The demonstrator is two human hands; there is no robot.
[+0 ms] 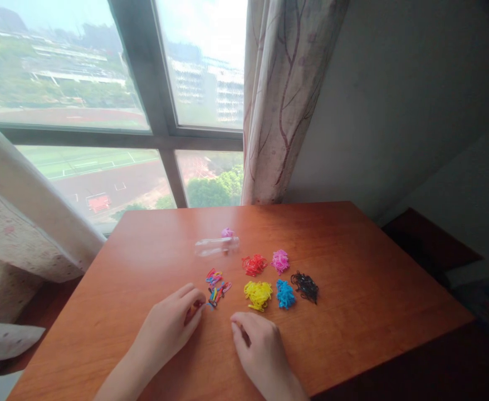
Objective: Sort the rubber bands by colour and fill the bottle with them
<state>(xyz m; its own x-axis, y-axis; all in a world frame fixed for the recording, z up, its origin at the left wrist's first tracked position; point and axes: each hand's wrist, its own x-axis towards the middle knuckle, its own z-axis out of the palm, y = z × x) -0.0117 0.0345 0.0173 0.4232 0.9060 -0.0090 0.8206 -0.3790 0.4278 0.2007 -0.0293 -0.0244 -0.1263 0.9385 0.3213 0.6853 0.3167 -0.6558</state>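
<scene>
My left hand (169,326) rests on the wooden table (353,267), its fingers curled in a pinch at the edge of a small mixed pile of coloured rubber bands (216,285); a red bit shows under the fingertips. My right hand (258,348) lies beside it with fingers curled down onto the table, just below a yellow pile (258,294). Sorted piles lie past the hands: red (253,265), pink (280,260), blue (285,294), black (305,286).
A clear plastic bag (216,245) with a pink clip lies behind the piles. A window (152,111) and patterned curtains (286,94) stand beyond the table's far edge. A dark low piece of furniture (428,245) sits to the right.
</scene>
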